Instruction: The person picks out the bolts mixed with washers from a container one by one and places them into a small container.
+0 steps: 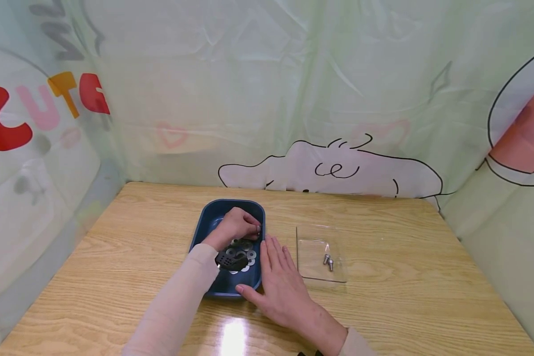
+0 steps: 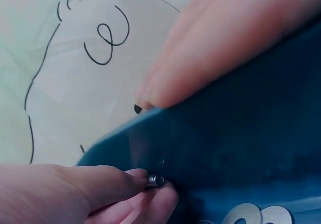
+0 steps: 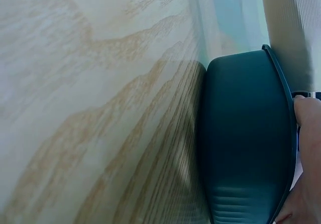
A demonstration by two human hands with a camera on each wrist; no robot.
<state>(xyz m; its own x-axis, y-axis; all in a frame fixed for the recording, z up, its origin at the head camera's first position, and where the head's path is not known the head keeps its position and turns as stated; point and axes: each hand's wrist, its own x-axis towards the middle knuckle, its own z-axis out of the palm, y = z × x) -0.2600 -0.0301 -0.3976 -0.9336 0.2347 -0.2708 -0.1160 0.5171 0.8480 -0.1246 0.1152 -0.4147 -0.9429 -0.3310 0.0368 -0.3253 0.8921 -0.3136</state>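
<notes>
A dark blue tray (image 1: 208, 217) sits on the wooden table with several flat metal washers (image 1: 251, 254) inside. Reaching into it, my left hand (image 1: 237, 226) pinches a small metal bolt (image 2: 155, 181) between thumb and fingertips, beside the tray's right wall. The bolt's threaded end sticks out of the grip. My right hand (image 1: 284, 289) rests along the outside of that wall with straight fingers, its thumb over the tray's near right corner. To the right, two metal bolts (image 1: 331, 265) lie in a clear square dish (image 1: 309, 269).
The wooden table (image 1: 409, 277) extends on both sides of the tray and dish. A printed curtain (image 1: 249, 99) hangs behind its far edge and along the sides. A black wrist device (image 1: 231, 261) hides some of the washers.
</notes>
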